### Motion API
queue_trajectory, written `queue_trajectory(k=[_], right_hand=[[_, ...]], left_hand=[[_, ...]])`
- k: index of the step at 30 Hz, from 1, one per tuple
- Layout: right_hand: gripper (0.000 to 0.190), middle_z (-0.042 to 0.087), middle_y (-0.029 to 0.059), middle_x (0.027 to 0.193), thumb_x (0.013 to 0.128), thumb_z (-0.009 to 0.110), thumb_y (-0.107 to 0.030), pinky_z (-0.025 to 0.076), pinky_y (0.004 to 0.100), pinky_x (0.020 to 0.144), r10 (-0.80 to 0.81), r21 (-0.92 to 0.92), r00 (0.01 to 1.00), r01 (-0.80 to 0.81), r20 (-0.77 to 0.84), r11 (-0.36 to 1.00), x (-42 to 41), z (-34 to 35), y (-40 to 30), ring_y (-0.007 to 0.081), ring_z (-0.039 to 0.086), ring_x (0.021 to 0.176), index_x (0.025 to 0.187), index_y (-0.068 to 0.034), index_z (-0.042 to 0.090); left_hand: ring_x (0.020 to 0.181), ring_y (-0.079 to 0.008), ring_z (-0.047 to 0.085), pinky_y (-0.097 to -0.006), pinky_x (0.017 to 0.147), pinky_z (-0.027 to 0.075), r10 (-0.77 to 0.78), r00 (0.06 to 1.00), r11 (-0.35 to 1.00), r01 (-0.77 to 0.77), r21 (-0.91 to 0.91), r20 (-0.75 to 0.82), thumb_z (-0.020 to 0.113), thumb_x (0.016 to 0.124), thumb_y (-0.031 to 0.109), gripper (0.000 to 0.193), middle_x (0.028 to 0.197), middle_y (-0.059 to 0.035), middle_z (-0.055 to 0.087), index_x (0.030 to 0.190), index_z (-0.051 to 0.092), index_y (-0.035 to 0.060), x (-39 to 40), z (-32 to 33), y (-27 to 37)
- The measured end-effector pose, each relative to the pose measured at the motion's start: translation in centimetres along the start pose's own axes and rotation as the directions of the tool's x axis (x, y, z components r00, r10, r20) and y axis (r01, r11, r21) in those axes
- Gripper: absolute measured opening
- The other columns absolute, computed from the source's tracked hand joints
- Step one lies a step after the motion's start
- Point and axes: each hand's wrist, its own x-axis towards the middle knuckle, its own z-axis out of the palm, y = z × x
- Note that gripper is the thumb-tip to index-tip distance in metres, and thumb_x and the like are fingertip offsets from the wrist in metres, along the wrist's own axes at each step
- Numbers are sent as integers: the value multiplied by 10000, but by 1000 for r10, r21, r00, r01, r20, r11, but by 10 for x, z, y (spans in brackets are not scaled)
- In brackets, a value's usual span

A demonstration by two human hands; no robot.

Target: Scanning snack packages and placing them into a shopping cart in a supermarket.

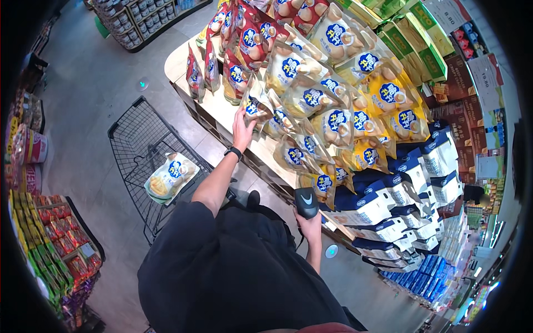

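Observation:
On the edge of the display table, my left hand [242,132] has its fingers and thumb around the lower side of a pale snack bag [256,102] with a blue logo. A dark watch or band [234,153] circles that wrist. My right hand [310,227] grips a black handheld barcode scanner [307,203] by its handle, close to the table's front edge. Rows of similar upright bags, including a red bag [235,77] and a yellow bag [389,92], stand around and behind the one at my left hand.
A black wire shopping cart [137,120] stands on my left, with one snack bag [173,177] lying in it. White-and-blue packages [366,207] fill the table's right part. Green boxes [412,45] stand behind. A snack shelf [62,233] is at the lower left.

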Motion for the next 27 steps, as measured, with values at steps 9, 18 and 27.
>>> queue_trajectory(k=[9,18,27], right_hand=[[243,627,4,642,876,838,-198,445,286,504,-37,-55,999,37,7,998,8,1,8,89,561,527,881,-6,689],[246,618,-3,646,872,839,-204,439,284,501,-22,-73,998,26,55,997,12,2,10,86,554,526,891,-7,692],[237,621,-1,644,886,830,-205,447,285,506,36,-94,994,-26,105,995,25,12,3,87,562,526,877,-3,706]], left_hand=[[1311,-432,540,-468,1116,440,-151,970,988,145,46,193,800,846,76,617,1392,-247,572,1362,476,-19,18,11,-8],[1357,-421,501,-450,1186,400,-249,950,960,216,178,190,794,767,43,821,1410,-258,546,1495,421,-18,-8,-1,-34],[1312,-399,585,-434,1120,463,-281,960,953,278,116,3,679,913,98,529,1397,-232,613,1417,552,1,-112,-135,19]])
